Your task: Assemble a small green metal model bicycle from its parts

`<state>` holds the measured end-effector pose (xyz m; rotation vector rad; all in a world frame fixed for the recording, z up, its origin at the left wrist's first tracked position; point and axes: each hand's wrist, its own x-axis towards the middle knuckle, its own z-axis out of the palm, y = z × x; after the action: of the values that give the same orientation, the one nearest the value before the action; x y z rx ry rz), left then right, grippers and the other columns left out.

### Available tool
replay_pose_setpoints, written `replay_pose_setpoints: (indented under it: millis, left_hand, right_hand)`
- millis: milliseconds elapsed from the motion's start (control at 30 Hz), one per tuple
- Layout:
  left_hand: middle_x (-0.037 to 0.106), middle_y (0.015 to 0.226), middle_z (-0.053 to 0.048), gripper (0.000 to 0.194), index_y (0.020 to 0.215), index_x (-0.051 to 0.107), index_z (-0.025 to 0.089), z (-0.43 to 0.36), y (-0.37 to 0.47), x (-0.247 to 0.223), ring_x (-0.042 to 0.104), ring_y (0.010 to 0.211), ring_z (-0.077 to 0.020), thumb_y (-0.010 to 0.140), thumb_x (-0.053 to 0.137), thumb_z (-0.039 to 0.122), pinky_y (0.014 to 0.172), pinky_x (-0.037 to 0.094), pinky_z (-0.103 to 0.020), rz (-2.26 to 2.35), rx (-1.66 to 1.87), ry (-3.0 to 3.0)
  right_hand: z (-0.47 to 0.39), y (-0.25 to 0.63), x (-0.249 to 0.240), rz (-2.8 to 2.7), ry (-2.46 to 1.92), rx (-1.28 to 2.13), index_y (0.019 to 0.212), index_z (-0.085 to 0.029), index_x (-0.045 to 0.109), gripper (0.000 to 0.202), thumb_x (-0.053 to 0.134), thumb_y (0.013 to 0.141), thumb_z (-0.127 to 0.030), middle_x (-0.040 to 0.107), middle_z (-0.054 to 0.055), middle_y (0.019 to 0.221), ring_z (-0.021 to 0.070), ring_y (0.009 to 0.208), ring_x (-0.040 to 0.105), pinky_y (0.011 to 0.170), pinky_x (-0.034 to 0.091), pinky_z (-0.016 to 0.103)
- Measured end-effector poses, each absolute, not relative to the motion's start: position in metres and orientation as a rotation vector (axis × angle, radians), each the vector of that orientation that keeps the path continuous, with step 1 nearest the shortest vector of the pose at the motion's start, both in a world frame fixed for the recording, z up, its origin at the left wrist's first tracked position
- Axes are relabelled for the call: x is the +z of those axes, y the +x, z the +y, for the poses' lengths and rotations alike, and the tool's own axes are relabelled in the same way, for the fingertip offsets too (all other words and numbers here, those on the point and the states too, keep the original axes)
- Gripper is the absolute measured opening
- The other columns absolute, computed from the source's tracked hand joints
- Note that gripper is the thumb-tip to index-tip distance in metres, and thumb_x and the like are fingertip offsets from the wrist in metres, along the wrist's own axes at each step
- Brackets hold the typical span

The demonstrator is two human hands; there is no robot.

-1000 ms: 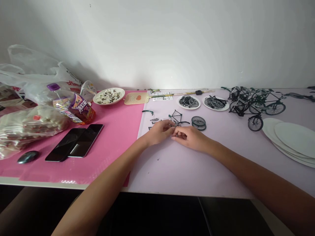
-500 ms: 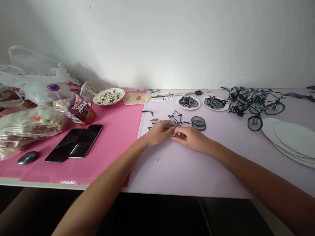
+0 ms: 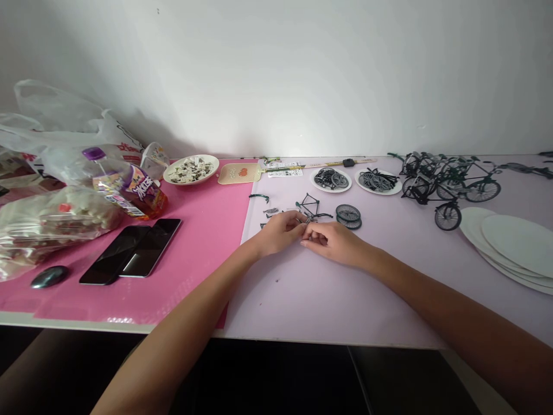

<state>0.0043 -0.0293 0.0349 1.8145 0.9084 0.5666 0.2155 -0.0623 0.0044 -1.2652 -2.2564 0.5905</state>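
My left hand [image 3: 280, 231] and my right hand [image 3: 332, 242] meet fingertip to fingertip over the lilac tabletop. Both are closed in a pinch around a small part, mostly hidden by the fingers. Just beyond them lies a dark green model bicycle frame [image 3: 311, 207]. Two toy bicycle wheels [image 3: 348, 214] overlap to the right of it. A curved dark green mudguard-like piece [image 3: 259, 197] and a small grey part [image 3: 271, 211] rest past my left hand. A tiny metallic bit [image 3: 277, 280] sits nearer the table edge.
Two white plates of bicycle parts [image 3: 330, 180] [image 3: 377, 181] stand at the back. To the right are assembled model bicycles [image 3: 469, 187] and stacked white plates [image 3: 518, 245]. The pink side holds phones [image 3: 113, 253], a mouse [image 3: 49, 277], a drink bottle [image 3: 129, 187] and a bowl of pieces [image 3: 191, 170].
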Motion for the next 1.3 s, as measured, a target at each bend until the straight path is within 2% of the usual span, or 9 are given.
replay_pose_setpoints:
  millis: [733,1300]
  left_hand:
    - [0.071,0.089,-0.004,0.026,0.103,0.065,0.017,-0.0288,0.0033,0.035,0.062,0.078,-0.0163,0.094,0.056,0.04,0.07,0.045,-0.028,0.908,0.555,1.823]
    - [0.071,0.088,-0.004,0.023,0.103,0.065,0.017,-0.0292,0.0041,0.0369,0.062,0.078,-0.0164,0.095,0.054,0.036,0.07,0.046,-0.028,0.923,0.55,1.852]
  right_hand:
    - [-0.0627,0.2147,0.0056,-2.25,-1.264,0.603,0.092,-0.023,0.063,0.012,0.066,0.095,-0.035,0.065,0.0,0.073,0.0157,0.064,0.058,0.063,0.043,0.029]
    - [-0.0627,0.2147,0.0052,-2.256,-1.293,0.591,0.092,-0.023,0.063,0.014,0.066,0.095,-0.036,0.065,-0.001,0.073,0.0159,0.066,0.058,0.063,0.043,0.029]
